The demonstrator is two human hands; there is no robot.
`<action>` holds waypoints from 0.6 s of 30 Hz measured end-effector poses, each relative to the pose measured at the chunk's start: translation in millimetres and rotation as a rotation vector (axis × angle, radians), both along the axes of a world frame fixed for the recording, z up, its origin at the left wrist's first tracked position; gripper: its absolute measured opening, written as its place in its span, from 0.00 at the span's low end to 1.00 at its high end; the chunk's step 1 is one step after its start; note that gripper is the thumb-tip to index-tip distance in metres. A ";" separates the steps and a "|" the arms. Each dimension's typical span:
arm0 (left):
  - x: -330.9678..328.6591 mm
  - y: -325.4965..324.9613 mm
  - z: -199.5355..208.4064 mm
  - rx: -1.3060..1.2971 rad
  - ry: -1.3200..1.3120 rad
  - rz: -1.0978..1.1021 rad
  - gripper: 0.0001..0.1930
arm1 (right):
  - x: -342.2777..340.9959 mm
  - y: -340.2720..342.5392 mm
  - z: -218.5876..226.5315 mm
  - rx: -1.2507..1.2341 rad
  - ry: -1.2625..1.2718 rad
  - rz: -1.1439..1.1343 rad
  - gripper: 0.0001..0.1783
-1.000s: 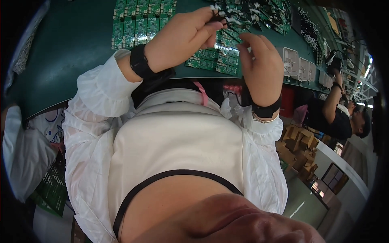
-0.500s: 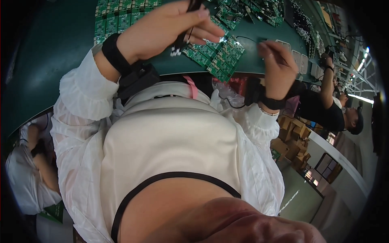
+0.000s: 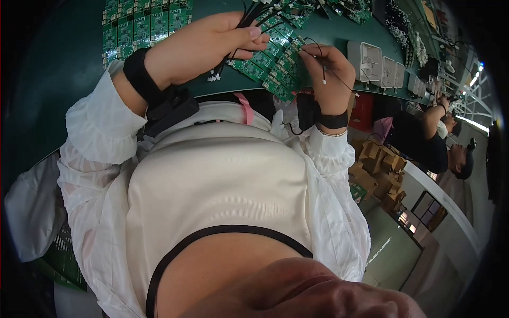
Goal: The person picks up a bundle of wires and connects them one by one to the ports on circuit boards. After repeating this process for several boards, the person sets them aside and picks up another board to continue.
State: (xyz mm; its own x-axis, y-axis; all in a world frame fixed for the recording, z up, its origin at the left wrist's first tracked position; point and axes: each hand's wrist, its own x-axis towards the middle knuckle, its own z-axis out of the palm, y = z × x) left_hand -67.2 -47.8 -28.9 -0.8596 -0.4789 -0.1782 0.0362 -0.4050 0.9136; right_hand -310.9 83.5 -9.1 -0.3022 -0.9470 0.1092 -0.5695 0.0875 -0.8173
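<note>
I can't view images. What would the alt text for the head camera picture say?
Seen from above, a person in a white top works at a green table: the left hand grips a bundle of thin black wires, while the right hand pinches a single wire with a small white plug. Green circuit boards lie beneath both hands.

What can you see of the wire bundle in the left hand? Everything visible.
The wire bundle is a bunch of thin black leads, gripped between thumb and fingers of the left hand. Above the grip the leads fan out toward the top edge, some ending in small white connectors. Below the grip a few strands hang down to a small white connector by the palm. It is held above the green circuit boards on the dark green bench. One thin black lead with a white tip is pinched separately in the right hand.
</note>
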 end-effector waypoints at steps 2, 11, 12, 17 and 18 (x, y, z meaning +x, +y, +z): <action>-0.5 0.0 0.3 -0.031 0.007 -0.005 0.20 | 1.7 -2.4 1.6 0.007 0.040 -0.007 0.07; -0.5 1.5 0.5 -0.030 -0.044 0.000 0.20 | 5.4 -11.1 16.6 0.099 0.462 0.089 0.05; -0.3 1.9 -0.1 -0.029 -0.046 -0.001 0.20 | 4.3 -14.4 19.7 0.100 0.460 0.089 0.05; -2.0 1.1 -2.7 0.020 -0.015 -0.025 0.18 | -21.9 -41.0 27.8 0.252 0.352 0.282 0.06; -3.4 -0.4 -0.9 0.085 -0.002 -0.045 0.17 | -28.7 -47.4 27.0 0.315 0.300 0.319 0.06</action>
State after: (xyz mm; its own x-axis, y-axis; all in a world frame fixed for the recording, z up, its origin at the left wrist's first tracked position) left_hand -70.7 -48.2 -29.7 -0.8797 -0.4226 -0.2181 0.0143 -0.4820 0.8760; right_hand -339.6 36.1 17.9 0.0064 -0.9875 -0.1577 -0.8124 0.0868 -0.5766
